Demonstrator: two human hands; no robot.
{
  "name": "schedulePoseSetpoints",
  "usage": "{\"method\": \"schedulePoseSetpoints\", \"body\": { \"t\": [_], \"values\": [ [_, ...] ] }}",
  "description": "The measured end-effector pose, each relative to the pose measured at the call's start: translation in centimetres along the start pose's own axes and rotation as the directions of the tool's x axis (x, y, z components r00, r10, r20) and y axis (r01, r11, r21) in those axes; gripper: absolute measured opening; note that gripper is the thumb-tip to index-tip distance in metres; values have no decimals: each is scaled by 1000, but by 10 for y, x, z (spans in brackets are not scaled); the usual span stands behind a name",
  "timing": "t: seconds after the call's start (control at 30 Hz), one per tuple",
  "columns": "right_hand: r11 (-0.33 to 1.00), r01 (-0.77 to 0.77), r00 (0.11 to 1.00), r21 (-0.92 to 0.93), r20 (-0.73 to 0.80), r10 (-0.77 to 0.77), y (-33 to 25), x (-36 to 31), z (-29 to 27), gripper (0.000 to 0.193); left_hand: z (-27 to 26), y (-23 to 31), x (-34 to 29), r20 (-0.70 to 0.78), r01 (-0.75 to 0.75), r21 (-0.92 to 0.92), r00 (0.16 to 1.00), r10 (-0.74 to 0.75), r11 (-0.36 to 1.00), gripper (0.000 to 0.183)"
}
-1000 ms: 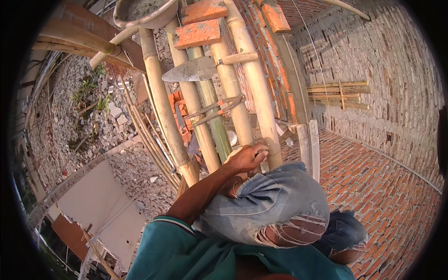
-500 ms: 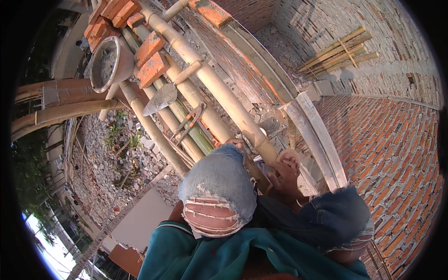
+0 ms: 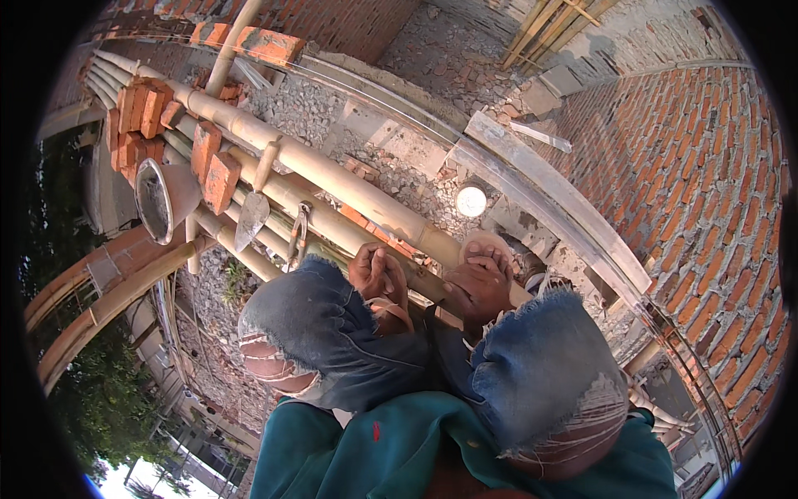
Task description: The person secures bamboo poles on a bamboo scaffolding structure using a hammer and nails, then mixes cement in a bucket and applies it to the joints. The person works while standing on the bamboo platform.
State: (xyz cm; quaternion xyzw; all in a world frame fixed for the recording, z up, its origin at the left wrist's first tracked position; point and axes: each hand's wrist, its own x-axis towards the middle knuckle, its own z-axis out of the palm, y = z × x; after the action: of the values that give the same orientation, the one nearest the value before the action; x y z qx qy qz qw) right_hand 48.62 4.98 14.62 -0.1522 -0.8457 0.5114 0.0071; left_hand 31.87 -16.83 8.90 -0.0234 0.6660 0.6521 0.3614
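Note:
Neither of my hands shows in the head view. I squat on a scaffold of thick bamboo poles (image 3: 349, 187). Both knees in torn blue jeans (image 3: 332, 333) fill the lower middle, above my teal shirt (image 3: 399, 449). My left foot (image 3: 378, 273) and my right foot (image 3: 480, 283), in sandals, rest on the poles just past the knees. A trowel (image 3: 251, 218) lies on the poles to the left, beside a metal pan (image 3: 158, 200) and stacked red bricks (image 3: 212, 166).
A red brick wall top (image 3: 690, 191) curves along the right, edged by a concrete ledge (image 3: 549, 191). Gravel and rubble (image 3: 399, 175) lie far below the poles. Bamboo sticks (image 3: 549, 25) lean at the top. Trees (image 3: 91, 391) and ground are far down on the left.
The view has swung right and down. The arm and hand seen on the bamboo a second ago are gone from view; both knees and both feet now show.

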Motion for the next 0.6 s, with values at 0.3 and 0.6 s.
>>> {"method": "schedulePoseSetpoints", "body": {
  "t": [0.3, 0.6],
  "values": [
    [970, 29, 989, -240, -137, -63, 12, -9, 10, 31, 2, -4, -1, 7, -80, -111, 997, 82, 991, 28],
    [968, 111, 965, -224, -206, -159, 3, -4, 2, 15, -14, 0, 4, 97, -33, 73, 995, 26, 997, 28]
  ]
}}
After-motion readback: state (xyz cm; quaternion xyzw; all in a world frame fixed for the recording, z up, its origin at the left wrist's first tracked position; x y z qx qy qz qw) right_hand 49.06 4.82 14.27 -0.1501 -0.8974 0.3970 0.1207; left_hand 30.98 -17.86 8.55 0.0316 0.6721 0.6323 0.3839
